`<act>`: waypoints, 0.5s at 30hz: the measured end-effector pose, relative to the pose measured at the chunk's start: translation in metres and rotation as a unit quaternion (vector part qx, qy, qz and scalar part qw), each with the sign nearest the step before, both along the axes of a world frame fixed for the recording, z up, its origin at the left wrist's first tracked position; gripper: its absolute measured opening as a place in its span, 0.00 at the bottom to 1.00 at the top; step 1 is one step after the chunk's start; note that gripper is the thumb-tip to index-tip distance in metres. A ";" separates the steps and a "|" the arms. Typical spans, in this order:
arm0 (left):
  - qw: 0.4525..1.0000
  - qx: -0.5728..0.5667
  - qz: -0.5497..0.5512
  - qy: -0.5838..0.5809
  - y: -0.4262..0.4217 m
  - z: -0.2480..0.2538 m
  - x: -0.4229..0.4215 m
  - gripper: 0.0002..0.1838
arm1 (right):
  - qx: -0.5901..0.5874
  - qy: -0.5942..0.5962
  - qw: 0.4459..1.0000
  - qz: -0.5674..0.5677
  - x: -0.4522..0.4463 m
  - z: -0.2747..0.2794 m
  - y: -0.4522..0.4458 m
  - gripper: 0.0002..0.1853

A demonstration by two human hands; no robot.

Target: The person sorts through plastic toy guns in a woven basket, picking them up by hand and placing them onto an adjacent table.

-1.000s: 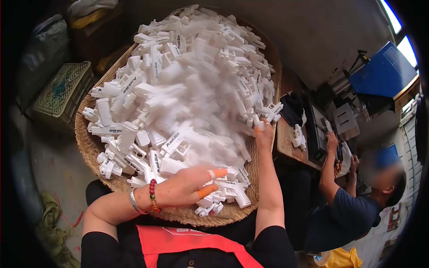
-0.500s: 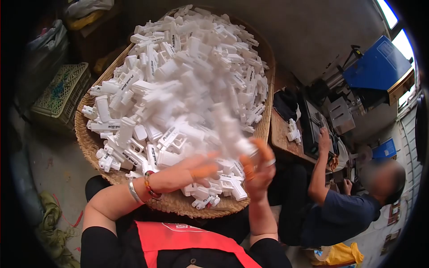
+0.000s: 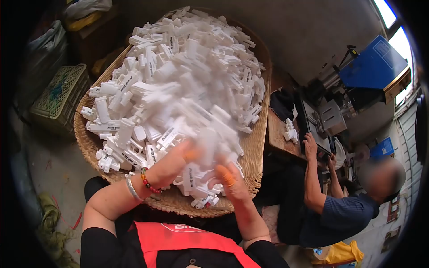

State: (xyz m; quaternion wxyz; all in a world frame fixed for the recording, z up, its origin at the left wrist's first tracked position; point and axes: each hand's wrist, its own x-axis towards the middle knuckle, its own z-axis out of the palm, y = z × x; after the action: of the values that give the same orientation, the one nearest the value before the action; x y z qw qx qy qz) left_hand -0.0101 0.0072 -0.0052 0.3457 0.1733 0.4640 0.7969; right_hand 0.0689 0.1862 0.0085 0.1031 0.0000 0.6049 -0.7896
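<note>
White plastic toy-gun pieces (image 3: 154, 85), many with black lettering, are heaped in a large woven basket (image 3: 257, 165). My left hand (image 3: 176, 161) is over the near part of the heap, an orange cover on a finger; its fingertips blur against a white piece (image 3: 208, 145), so its grip is unclear. To the right, my right hand (image 3: 232, 181) has its fingers apart beside the same blurred piece, with orange covering on a finger. White pieces with lettering lie between and below the hands. The middle of the heap is smeared.
A person (image 3: 344, 214) sits at the right with both hands at a dark tray (image 3: 313, 125). One white piece (image 3: 291, 131) lies on the wooden bench (image 3: 279, 138). Beyond is a blue machine (image 3: 373, 62). A plastic crate (image 3: 58, 94) stands left.
My right hand went from the basket's right side down and left to near my left hand. My left hand moved slightly up. The other person's hands shifted at the tray.
</note>
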 end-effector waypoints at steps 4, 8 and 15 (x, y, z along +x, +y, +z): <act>0.990 -0.063 -0.110 0.054 -0.002 0.000 0.004 0.27 | 0.014 -0.004 1.000 -0.006 0.002 -0.014 -0.014 0.28; 0.984 -0.073 -0.085 0.138 0.001 0.001 0.009 0.28 | -0.052 -0.022 0.995 -0.077 0.003 -0.035 0.016 0.23; 0.973 -0.095 -0.056 0.205 0.000 -0.008 0.012 0.26 | -0.110 -0.087 0.933 -0.330 -0.013 -0.062 0.132 0.19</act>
State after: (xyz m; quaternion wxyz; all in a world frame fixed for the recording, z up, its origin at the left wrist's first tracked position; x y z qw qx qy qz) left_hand 0.0015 0.0075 -0.0134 0.3019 0.3249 0.5879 0.6765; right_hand 0.0561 0.3186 -0.0531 -0.1123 0.2569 0.4684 -0.8378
